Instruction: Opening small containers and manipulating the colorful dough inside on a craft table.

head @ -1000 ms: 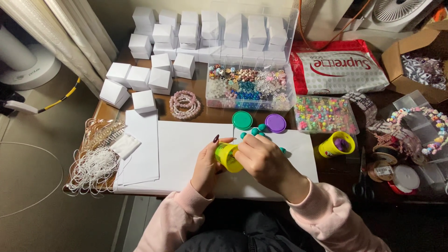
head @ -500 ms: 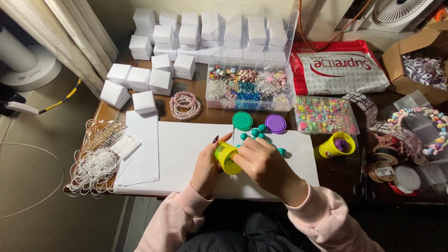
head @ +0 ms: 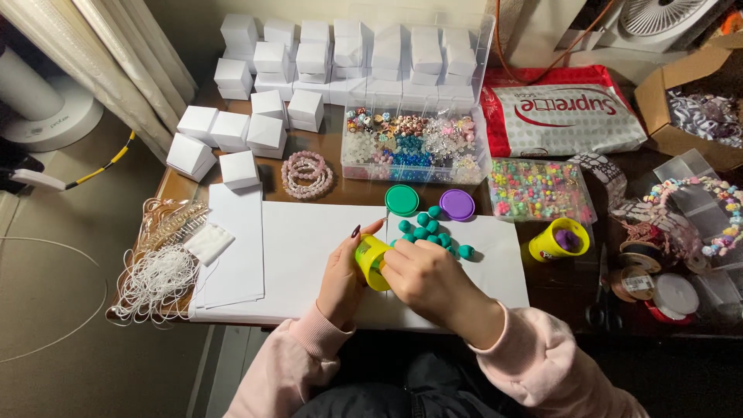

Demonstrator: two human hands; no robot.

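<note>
Head view shows my left hand (head: 340, 277) clamped around a yellow tub (head: 370, 262) while my right hand's (head: 424, 277) fingers dig into it beside teal balls (head: 430, 232).

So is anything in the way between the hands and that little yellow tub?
Nothing visible. The left hand grips the yellow tub and the right hand rests fingers at its mouth; the teal balls lie just beyond.
</note>
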